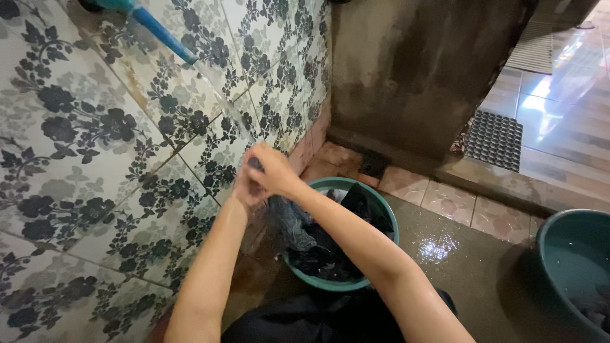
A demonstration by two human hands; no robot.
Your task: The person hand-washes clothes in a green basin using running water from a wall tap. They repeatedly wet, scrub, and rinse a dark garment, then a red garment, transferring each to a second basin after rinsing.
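Both hands, left hand [246, 185] and right hand [272, 170], squeezing dark wet cloth [287, 222] above green tub [384, 209], under water from blue pipe [159, 28]. Rinsing step.

left hand [246, 185] clenched | right hand [274, 170] clasped over it | both forearms raised, wet

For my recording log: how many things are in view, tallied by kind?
Green basins: 2 (one under the hands, one at right)
Dark wet cloth being wrung: 1
Blue water pipe: 1
Black grid mat: 1
Total: 5
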